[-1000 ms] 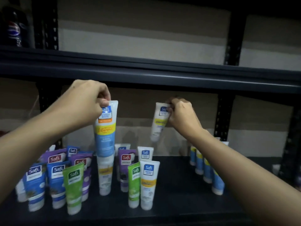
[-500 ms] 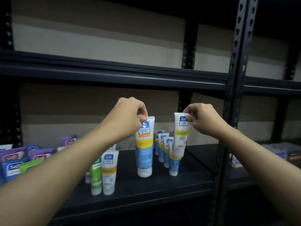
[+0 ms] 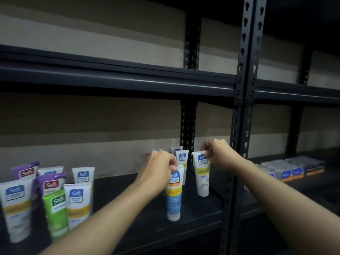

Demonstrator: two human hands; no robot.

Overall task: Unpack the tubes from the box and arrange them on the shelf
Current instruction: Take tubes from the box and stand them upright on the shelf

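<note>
Head view shows the left hand (image 3: 160,168) pinching the crimped top of a blue-and-white plastic tube (image 3: 173,201) and the right hand (image 3: 219,155) pinching a white-and-yellow plastic tube (image 3: 202,179), both upright at centre frame, seemingly on the dark metal shelf (image 3: 128,190); released crooked, either might topple the white tubes just behind (image 3: 182,158).

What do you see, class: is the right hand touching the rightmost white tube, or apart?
Touching. Head view: right hand pinches the top edge of the rightmost white tube.
</note>
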